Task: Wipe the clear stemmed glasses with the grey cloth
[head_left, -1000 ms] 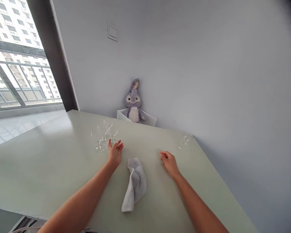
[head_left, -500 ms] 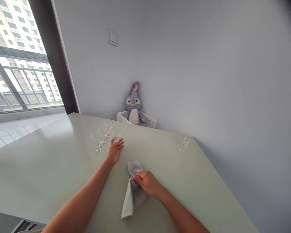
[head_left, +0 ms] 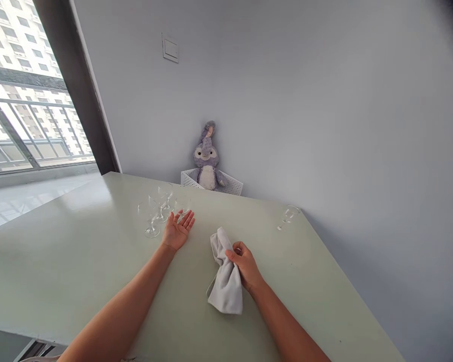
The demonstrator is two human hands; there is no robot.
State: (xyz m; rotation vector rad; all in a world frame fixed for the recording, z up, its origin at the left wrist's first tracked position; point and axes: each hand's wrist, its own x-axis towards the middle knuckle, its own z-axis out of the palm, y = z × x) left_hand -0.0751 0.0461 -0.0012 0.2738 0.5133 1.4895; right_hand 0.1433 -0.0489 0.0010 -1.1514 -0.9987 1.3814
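Note:
My left hand [head_left: 178, 231] lies palm up with its fingers spread, beside a cluster of clear stemmed glasses. One glass [head_left: 182, 204] is just behind its fingertips; whether they touch it I cannot tell. Left of the hand stands another stemmed glass [head_left: 152, 221], the nearest of the group. My right hand [head_left: 246, 264] pinches a light grey cloth [head_left: 225, 286] between thumb and fingers. The cloth is gathered at the grip and hangs in folds over the tabletop.
Near the right edge of the pale green table [head_left: 305, 301], a clear glass [head_left: 290, 215] lies on its side. Beyond the far edge, a purple plush toy [head_left: 207, 163] sits in a white perforated basket [head_left: 232, 187]. Walls meet behind it; a window is at left.
My right hand has lifted the cloth and turned it, moving it forward and a little right. My left hand has opened further, palm up, in nearly the same spot.

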